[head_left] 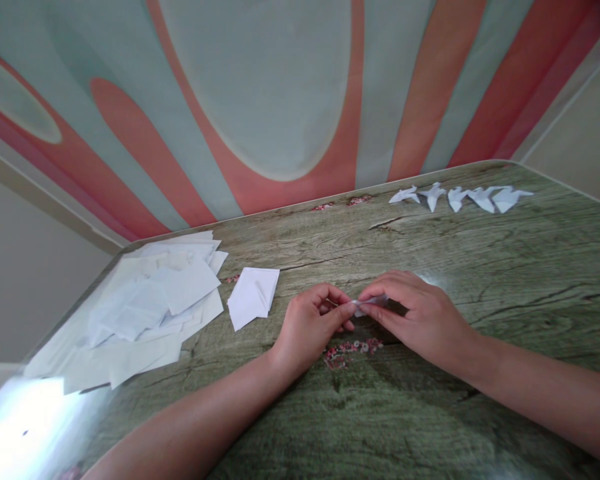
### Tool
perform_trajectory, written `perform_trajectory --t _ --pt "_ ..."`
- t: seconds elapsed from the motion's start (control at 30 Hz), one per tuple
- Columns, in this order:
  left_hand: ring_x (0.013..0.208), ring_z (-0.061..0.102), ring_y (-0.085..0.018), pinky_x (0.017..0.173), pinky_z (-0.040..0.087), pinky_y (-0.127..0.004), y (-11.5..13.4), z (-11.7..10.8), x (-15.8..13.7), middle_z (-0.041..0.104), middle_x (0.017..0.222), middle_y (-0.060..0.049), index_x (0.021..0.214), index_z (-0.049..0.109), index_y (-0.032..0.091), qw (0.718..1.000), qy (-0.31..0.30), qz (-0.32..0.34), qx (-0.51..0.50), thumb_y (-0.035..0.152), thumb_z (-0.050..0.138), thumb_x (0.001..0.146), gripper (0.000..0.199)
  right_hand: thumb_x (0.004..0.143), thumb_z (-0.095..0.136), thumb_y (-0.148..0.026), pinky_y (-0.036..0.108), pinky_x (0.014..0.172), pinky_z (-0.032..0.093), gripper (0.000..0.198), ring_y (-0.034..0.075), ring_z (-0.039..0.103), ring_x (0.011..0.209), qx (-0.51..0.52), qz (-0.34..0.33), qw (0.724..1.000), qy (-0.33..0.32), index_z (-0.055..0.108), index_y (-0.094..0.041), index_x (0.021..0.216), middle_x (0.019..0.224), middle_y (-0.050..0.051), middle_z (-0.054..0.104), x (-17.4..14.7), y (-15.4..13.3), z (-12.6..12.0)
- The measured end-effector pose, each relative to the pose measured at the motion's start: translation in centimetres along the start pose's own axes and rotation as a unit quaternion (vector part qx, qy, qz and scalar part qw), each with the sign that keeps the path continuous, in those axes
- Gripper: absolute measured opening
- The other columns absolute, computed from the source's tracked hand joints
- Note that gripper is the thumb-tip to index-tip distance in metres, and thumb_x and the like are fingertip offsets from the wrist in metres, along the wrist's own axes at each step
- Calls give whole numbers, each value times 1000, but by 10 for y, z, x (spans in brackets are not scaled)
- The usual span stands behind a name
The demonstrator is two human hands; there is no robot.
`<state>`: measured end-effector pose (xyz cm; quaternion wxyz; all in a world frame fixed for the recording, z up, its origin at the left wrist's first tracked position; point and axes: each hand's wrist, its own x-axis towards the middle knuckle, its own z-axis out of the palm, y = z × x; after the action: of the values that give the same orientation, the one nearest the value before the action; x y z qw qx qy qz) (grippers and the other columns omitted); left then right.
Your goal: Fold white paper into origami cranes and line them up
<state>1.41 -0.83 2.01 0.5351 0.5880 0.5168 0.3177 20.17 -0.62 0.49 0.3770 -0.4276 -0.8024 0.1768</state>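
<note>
Between my two hands is a small folded piece of white paper [364,307], mostly covered by the fingers. My left hand [321,316] pinches its left end between thumb and forefinger. My right hand [411,303] grips it from the right, thumb below and fingers above. The fingertips of both hands nearly meet at the paper, a little above the table. Its exact shape is hidden. Left of my left hand lies a small stack of white paper squares [250,297].
A spread pile of loose white sheets [130,300] covers the table's left side. Several folded paper birds [457,197] stand in a row at the back right. The wood-patterned table [310,427] meets a red and grey-green patterned wall [300,160] behind.
</note>
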Motion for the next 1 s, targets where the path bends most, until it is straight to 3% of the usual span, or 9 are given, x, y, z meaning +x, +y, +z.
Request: perform_trajectory --t 0.23,0.47,0.67,1.0 --pt "60 60 -11 60 48 -22 -1 0 -2 66 66 -2 84 58 14 1000 -20 9 2 28 63 82 16 84 61 -18 33 77 45 5 16 62 79 29 3 1000 -11 64 -21 84 80 0 68 -1 -5 0" --pt "66 65 -11 62 50 -22 0 1 -1 62 73 0 87 53 15 998 -7 28 -61 23 66 79 17 85 59 -24 31 71 48 8 16 63 77 61 66 996 -27 67 -25 85 81 -1 69 1 -6 0" --pt "64 65 -11 65 54 -25 2 1 -2 61 76 0 90 52 16 996 11 62 -69 20 68 76 21 85 60 -26 33 73 48 8 16 64 78 54 57 997 -17 67 -24 88 82 0 69 1 -4 1" --pt "65 64 -12 65 54 -25 2 2 -2 63 74 0 86 56 16 995 17 59 -76 16 68 75 17 82 64 -20 32 75 45 2 14 62 75 41 40 998 -22 65 -22 82 78 -1 68 0 -8 0"
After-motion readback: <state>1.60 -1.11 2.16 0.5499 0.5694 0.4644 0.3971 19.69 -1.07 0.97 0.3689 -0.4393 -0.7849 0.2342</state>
